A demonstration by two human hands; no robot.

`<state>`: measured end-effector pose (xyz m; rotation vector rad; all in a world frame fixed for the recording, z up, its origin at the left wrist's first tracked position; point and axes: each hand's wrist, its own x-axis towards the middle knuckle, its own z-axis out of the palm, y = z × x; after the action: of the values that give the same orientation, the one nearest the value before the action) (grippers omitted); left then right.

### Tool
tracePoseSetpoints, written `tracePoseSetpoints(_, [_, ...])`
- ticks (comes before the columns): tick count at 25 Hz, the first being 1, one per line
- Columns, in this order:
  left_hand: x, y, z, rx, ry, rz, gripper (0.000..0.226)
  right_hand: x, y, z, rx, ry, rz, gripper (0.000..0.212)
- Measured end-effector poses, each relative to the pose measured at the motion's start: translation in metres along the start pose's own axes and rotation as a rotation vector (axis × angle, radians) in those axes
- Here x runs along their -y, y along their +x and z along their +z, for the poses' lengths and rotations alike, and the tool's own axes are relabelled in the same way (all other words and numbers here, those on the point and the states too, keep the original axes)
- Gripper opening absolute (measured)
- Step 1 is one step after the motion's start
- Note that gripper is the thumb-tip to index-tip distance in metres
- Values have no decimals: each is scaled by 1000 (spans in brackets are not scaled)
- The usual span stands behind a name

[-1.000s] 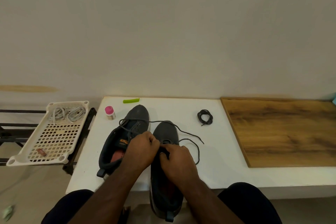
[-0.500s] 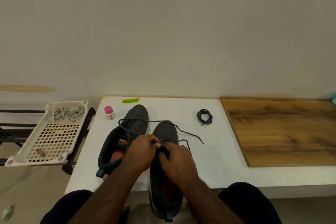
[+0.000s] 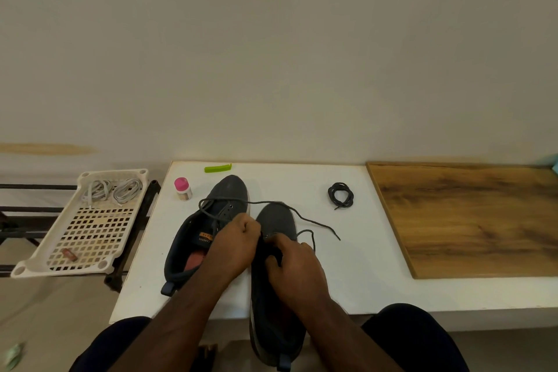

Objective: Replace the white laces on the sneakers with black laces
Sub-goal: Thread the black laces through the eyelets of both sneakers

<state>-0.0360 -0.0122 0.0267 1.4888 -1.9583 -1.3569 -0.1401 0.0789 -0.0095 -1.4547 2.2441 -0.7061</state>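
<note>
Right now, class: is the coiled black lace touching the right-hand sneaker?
Apart. The head view shows bare white table between the coiled black lace and the right-hand sneaker.

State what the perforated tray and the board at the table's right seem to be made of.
Perforated tray: probably moulded plastic, cream and matt, with a regular grid of holes. Board: wood or wood-look laminate, brown with streaky grain and a slight sheen.
</note>
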Motion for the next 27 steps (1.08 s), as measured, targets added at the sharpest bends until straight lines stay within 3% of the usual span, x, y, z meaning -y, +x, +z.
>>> tracePoseSetpoints(3, [1,8,-2,-72,-556,-156,24,-3,2,-3,-2,32,-13,30])
tracePoseSetpoints(5, [-5,13,-6,-104,-713,-248,24,-3,2,-2,1,32,-15,31])
tracePoseSetpoints(6, [-7,10,-7,-125,-666,-240,24,-3,2,-1,1,30,-20,32])
tracePoseSetpoints(8, [-3,2,-4,-127,-327,-65,23,-3,1,1,2,28,-26,32])
tracePoseSetpoints(10, [4,-4,0,-32,93,92,16,-4,1,1,-4,44,-29,30])
tracePoseSetpoints(12, [9,-3,3,19,285,153,5,-4,2,0,-4,55,-26,29])
tracePoseSetpoints(23, [3,0,6,29,537,133,7,-2,3,0,24,1,-36,35])
tracePoseSetpoints(27, [-5,-6,3,-33,316,125,17,-2,3,0,6,8,-1,36])
